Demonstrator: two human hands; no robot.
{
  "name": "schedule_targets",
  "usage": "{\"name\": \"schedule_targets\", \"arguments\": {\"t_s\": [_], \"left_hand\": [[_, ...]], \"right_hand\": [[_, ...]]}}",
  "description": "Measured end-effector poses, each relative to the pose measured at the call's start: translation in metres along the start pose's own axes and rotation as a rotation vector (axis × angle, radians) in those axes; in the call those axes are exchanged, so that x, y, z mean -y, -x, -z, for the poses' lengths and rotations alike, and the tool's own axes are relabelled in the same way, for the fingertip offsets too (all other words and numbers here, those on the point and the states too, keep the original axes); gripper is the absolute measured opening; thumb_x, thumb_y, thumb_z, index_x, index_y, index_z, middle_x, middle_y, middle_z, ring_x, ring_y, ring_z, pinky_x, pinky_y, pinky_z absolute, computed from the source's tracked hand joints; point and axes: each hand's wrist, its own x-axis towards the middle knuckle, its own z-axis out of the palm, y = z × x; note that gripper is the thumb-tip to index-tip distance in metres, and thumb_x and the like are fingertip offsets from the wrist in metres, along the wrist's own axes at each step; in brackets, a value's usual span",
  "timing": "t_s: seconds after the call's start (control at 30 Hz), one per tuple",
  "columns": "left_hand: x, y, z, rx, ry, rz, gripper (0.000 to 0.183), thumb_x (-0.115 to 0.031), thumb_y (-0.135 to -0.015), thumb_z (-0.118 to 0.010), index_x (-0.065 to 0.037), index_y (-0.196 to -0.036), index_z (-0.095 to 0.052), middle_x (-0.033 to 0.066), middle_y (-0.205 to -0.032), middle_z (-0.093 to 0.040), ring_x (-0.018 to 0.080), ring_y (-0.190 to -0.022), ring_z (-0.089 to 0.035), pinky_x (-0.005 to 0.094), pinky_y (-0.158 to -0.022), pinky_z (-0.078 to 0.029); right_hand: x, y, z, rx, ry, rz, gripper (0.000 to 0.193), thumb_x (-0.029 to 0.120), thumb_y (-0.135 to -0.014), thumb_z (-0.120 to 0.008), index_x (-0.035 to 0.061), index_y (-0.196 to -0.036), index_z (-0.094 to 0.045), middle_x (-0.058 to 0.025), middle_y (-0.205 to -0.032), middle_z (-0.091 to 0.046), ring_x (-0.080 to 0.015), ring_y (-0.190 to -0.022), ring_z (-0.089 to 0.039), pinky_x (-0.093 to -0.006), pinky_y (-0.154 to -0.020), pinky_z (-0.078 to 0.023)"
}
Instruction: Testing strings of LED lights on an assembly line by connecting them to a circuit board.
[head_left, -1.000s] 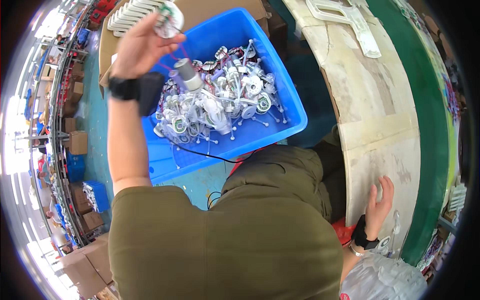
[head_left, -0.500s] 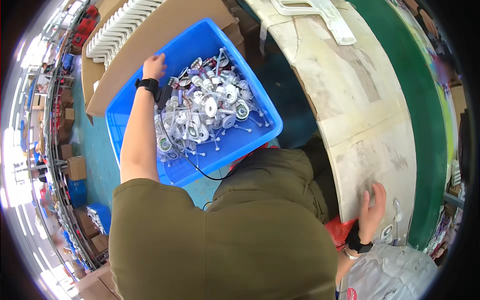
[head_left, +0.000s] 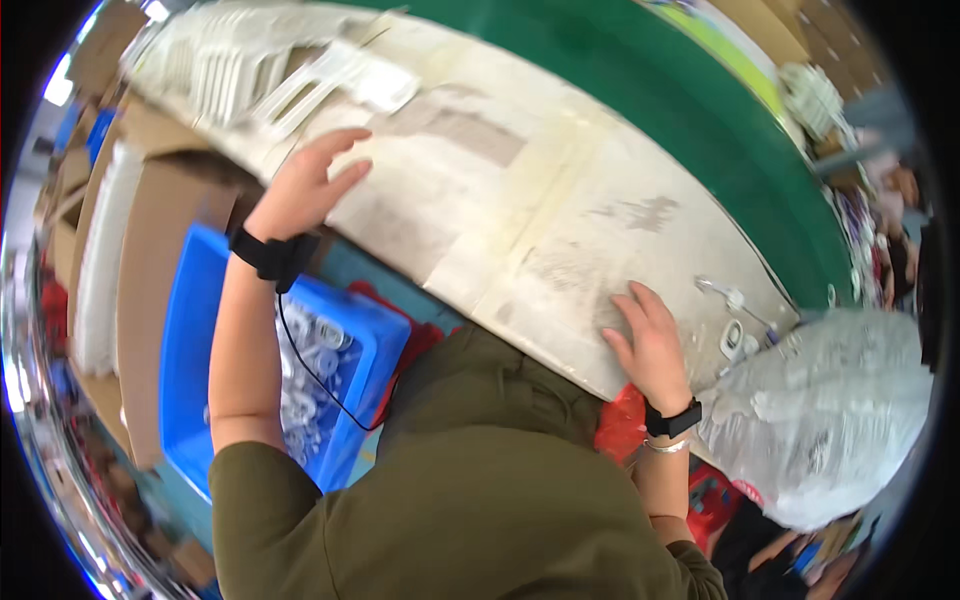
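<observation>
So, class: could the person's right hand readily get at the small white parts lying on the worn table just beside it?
Probably yes: the right hand rests flat on the worn table, and nothing lies between it and the small white parts.

Two bare hands: left hand [head_left: 300, 190] and right hand [head_left: 650, 345], each with one black wristband. One blue bin [head_left: 190, 370] of many small white parts, uncounted. One clear bag [head_left: 840, 410]. One table [head_left: 520, 220].
</observation>
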Motion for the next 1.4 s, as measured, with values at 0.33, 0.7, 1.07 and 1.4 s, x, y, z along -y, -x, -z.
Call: {"name": "schedule_targets", "arguments": {"t_s": [0.33, 0.7, 1.07, 1.4], "left_hand": [[0.022, -0.075, -0.059, 0.197, -0.333, -0.158, 0.032, -0.020, -0.077, -0.056, 0.000, -0.101, -0.054, 0.0167, -0.104, -0.056, 0.0343, -0.095, -0.052, 0.0379, -0.081, -0.043], [0.023, -0.062, -0.072, 0.037, -0.380, -0.158, 0.030, -0.018, -0.077, -0.057, 0.000, -0.100, -0.055, 0.0139, -0.110, -0.054, 0.0322, -0.101, -0.050, 0.0365, -0.086, -0.041], [0.038, -0.071, -0.046, -0.193, -0.299, 0.026, 0.032, -0.025, -0.079, -0.055, -0.003, -0.102, -0.057, 0.0179, -0.099, -0.059, 0.0349, -0.090, -0.055, 0.0397, -0.078, -0.044], [0.169, -0.121, 0.027, -0.142, -0.680, 0.342, 0.068, -0.050, -0.072, -0.061, 0.001, -0.114, -0.048, 0.0225, -0.108, -0.055, 0.0364, -0.100, -0.052, 0.0416, -0.084, -0.043]], "right_hand": [[-0.012, 0.017, 0.002, -0.013, 0.080, -0.130, 0.046, 0.015, -0.067, -0.067, 0.0021, -0.108, -0.051, -0.0198, -0.122, -0.042, -0.0361, -0.113, -0.040, -0.0410, -0.092, -0.035], [0.000, 0.004, 0.000, 0.093, 0.157, -0.247, 0.047, 0.019, -0.071, -0.065, 0.0016, -0.110, -0.045, -0.0221, -0.129, -0.033, -0.0384, -0.120, -0.031, -0.0497, -0.093, -0.031], [-0.001, 0.009, -0.007, 0.097, 0.167, -0.257, 0.048, 0.019, -0.073, -0.062, 0.0016, -0.112, -0.042, -0.0214, -0.132, -0.029, -0.0388, -0.122, -0.026, -0.0569, -0.091, -0.029], [-0.008, 0.016, -0.008, 0.094, 0.223, -0.242, 0.048, 0.023, -0.072, -0.062, 0.0025, -0.111, -0.043, -0.0209, -0.132, -0.028, -0.0378, -0.122, -0.027, -0.0595, -0.090, -0.029]]}}
